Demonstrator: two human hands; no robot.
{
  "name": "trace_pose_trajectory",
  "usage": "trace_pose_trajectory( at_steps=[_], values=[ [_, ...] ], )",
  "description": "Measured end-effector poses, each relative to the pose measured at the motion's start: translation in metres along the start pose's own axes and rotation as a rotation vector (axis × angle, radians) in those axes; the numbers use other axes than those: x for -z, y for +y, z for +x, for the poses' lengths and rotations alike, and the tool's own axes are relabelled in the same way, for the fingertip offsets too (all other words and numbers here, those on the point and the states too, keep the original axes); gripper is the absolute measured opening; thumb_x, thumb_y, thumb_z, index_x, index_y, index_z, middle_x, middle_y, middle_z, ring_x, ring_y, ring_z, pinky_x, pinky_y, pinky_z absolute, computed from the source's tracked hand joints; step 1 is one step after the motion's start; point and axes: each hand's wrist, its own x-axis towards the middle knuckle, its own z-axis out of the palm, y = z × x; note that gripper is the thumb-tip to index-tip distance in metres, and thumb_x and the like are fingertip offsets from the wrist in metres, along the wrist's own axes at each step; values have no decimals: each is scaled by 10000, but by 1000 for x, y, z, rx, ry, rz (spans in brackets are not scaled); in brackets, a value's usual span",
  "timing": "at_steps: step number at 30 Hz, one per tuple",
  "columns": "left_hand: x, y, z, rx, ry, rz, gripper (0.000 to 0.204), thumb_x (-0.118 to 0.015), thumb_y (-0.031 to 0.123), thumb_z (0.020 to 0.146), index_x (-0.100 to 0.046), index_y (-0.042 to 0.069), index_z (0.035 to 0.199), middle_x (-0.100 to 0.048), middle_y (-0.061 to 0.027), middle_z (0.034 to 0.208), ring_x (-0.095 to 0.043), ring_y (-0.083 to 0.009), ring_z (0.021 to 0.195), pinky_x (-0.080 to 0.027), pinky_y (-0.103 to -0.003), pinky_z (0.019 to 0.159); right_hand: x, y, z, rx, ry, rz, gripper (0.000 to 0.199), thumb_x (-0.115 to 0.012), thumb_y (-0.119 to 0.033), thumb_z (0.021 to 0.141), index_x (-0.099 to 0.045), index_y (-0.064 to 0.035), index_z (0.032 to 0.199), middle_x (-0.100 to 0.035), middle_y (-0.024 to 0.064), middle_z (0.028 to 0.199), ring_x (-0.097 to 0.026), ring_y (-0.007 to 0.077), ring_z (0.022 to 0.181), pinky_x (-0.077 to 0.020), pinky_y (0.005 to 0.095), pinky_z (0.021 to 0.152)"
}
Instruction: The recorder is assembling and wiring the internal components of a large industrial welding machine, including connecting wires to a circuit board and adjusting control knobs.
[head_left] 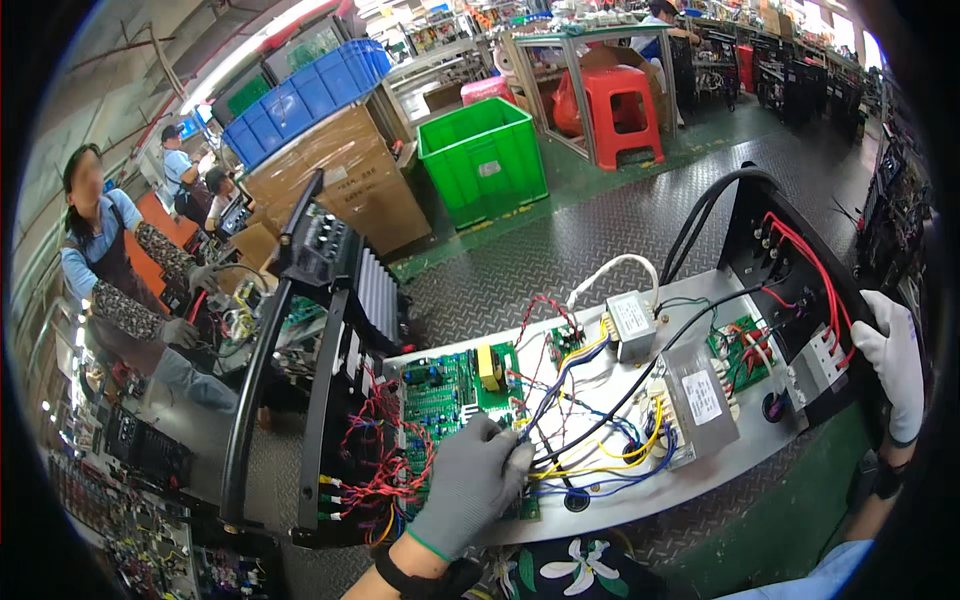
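In front of me lies an opened electrical unit with a white metal base plate. My left hand, in a grey glove, is over the green circuit board, its fingertips closed together on wires at the board's edge. My right hand, in a white glove, grips the edge of the black end panel at the right. Between them sit a boxy transformer and a silver metal box with a label. Red and black wires crowd the left front panel.
A black bar handle rises at the left end. Beyond stand a green crate, cardboard boxes, blue bins and a red stool. At the left a gloved co-worker handles another unit.
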Motion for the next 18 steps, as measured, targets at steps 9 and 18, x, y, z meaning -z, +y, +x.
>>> trace_pose_trajectory(
  at_steps=[9,18],
  values=[
    [-10,10,14,15,-45,270,509,-633,463,914,-656,31,1181,-589,-131,940,-643,-303,721,-505,-430,604,-2,6,-5,-130,-11,56,426,-593,-115,831,-596,42,1227,-630,102,1102,-582,152,1046,-440,294,950],
    [6,18,37,120,-347,271,476,-624,434,915,-643,40,1181,-562,-183,1410,-716,-366,881,-584,-440,746,-3,3,-3,-112,-41,70,412,-597,-70,809,-602,49,1204,-631,93,1083,-576,140,984,-446,272,884]
  ],
)
